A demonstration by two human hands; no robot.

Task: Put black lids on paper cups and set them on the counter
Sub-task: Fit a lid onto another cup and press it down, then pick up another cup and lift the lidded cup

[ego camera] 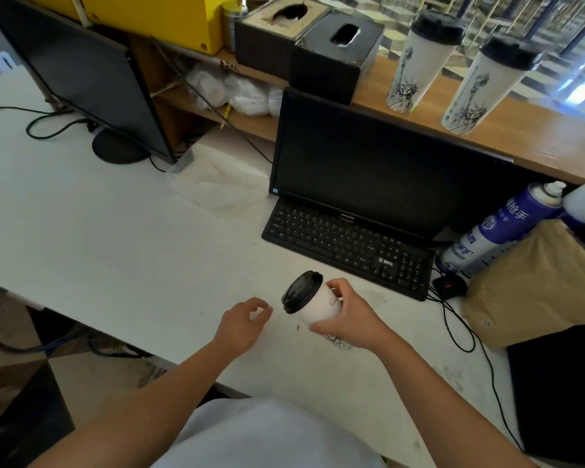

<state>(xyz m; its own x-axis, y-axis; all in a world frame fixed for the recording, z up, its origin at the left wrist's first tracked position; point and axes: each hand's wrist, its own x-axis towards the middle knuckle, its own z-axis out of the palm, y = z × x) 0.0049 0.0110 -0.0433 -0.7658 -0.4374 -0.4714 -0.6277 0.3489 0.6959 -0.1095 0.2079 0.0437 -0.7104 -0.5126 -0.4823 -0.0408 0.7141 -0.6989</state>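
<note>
1. Right hand point(348, 312) has its fingers wrapped round a small paper cup point(318, 307), holding it tipped over to the left just above the white desk point(115, 231).
2. The black lid point(301, 292) is already on the cup's rim, facing up and left.
3. Left hand point(242, 320) sits just beside the lid without touching it, fingers loosely curled with nothing in them.
4. Behind the hands there's a black keyboard point(348, 246) tucked under a dark monitor point(368, 170), and a mouse point(450, 287) off to the right.
5. Further right, a blue spray can point(497, 231) is right against a brown paper bag point(537, 282).
6. Up on the wooden counter point(537, 136) behind the monitor, a tall lidded cup point(419, 62) and a second tall cup point(487, 84) stand side by side, both capped in black.
</note>
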